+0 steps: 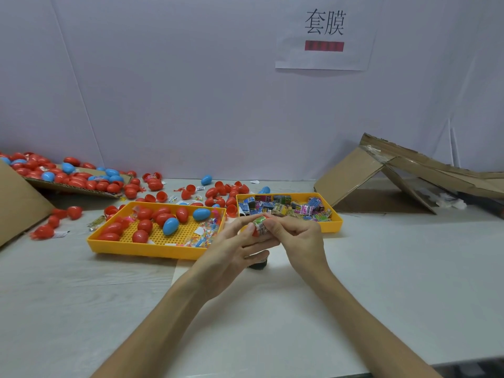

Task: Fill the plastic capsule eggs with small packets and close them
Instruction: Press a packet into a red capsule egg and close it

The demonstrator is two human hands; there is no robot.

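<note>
My left hand [237,241] holds a red capsule egg half [256,232] in front of the two trays. My right hand [297,236] pinches a small green packet [259,221] at the mouth of that half. The left yellow tray [152,248] holds several closed red and blue eggs [171,225] and small clear packets [204,236]. The right yellow tray [334,225] is filled with several colourful packets [283,207]. A dark object [257,264] lies on the table under my hands, mostly hidden.
Loose red and blue eggs and halves [152,189] are scattered behind the trays and over a flat cardboard sheet [71,185] at the left. A collapsed cardboard box [403,178] lies at the right. A white wall with a paper sign [324,34] closes the back.
</note>
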